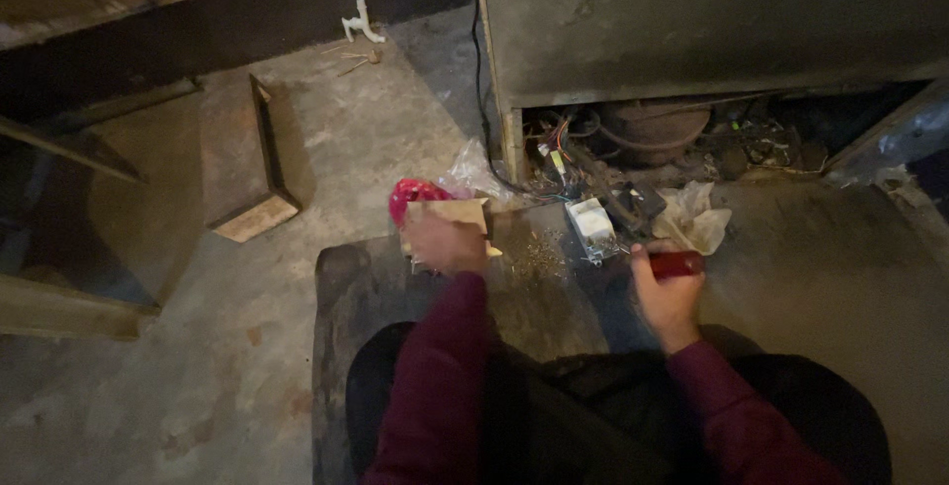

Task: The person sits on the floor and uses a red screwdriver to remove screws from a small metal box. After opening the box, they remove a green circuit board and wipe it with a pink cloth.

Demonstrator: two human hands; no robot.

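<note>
red-handled tool (678,264) in right hand (664,299); left hand (445,244) on cardboard box (450,216).

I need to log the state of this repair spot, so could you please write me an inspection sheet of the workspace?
Surface: dark mat on a stained concrete floor, with small bits scattered on the mat.
Job's things: red-handled tool; small cardboard box; white electrical part.
Clutter: red bag, clear plastic, pale rag, wooden crate.
Hands: left hand rests on the cardboard box, blurred; right hand grips the red-handled tool, fingers closed around it.
Cables: black cable down the appliance edge; coloured wires in its open base.
Surroundings: old appliance with its bottom compartment exposed; dim light.
</note>
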